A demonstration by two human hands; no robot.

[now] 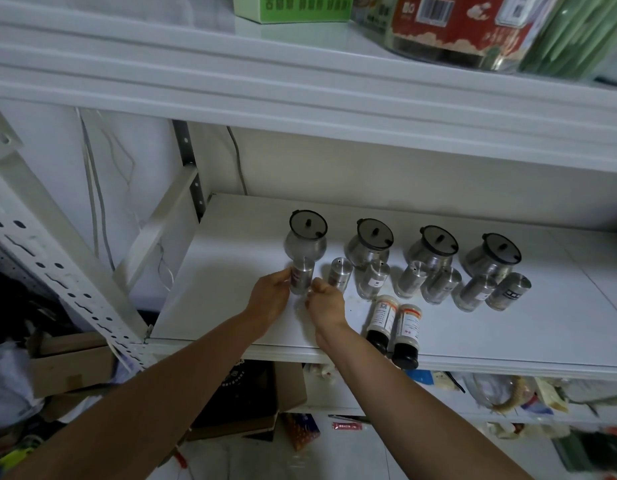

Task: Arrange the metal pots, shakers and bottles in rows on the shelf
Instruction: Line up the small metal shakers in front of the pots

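Left hand and right hand pinch a smooth steel cylindrical shaker between curled fingers. Bulbous black-lidded steel pot sits just behind the grip.

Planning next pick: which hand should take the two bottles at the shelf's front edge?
Likely right. The right hand and left hand both hold the leftmost shaker, but the right is beside the bottles, nothing between; the left would have to cross it.

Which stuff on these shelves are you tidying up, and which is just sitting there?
For the job: metal pots, shakers, bottles, middle shelf.
Just lying about: green box, red box up top, cardboard boxes below.
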